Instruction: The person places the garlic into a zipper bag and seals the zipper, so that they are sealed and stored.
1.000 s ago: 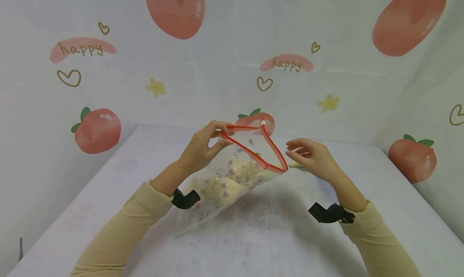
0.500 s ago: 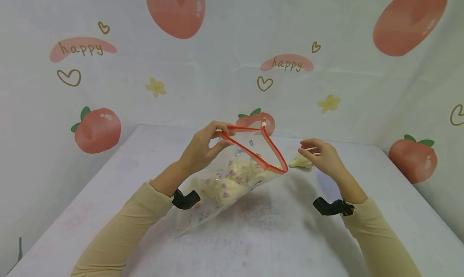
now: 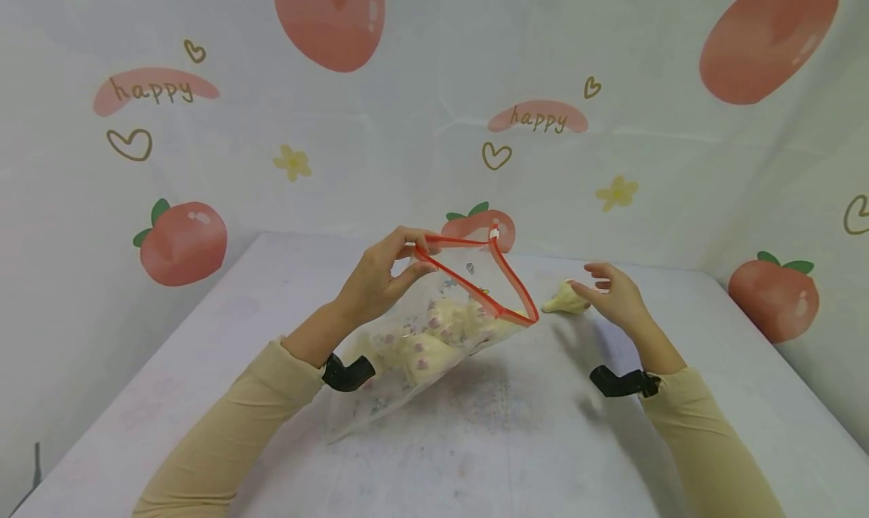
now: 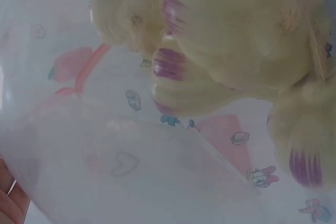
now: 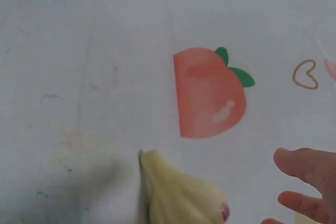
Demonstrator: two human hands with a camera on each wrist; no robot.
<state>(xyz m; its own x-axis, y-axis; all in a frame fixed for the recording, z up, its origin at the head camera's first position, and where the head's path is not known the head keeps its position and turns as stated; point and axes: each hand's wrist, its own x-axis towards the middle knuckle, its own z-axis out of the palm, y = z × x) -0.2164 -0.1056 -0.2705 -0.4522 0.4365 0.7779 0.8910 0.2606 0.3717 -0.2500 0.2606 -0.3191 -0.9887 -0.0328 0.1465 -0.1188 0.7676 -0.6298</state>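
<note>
My left hand (image 3: 380, 271) pinches the red-edged rim of a clear printed zip bag (image 3: 400, 397) between thumb and fingers, keeping its mouth spread toward the right. Several garlic bulbs (image 3: 429, 356) lie inside the bag; the left wrist view shows these garlic bulbs (image 4: 236, 30) close up, cream with purple streaks. On the table right of the bag rests one loose garlic bulb (image 3: 565, 298), its stem pointing left. My right hand (image 3: 616, 298) hovers above and beside it, fingers loosely bent and holding nothing. In the right wrist view, a gap separates the fingertips from the loose garlic bulb (image 5: 181, 195).
A white slider (image 3: 494, 234) sits on the bag's red zip at the far corner. The pale tabletop (image 3: 516, 442) carries faint stains. Behind it hangs a white backdrop (image 3: 407, 148) printed with red fruit, hearts and lettering. Black mounts (image 3: 621, 382) are strapped to both wrists.
My right hand has moved right, away from the bag's mouth, and now the loose garlic bulb shows more fully. The left hand and the bag stay almost still.
</note>
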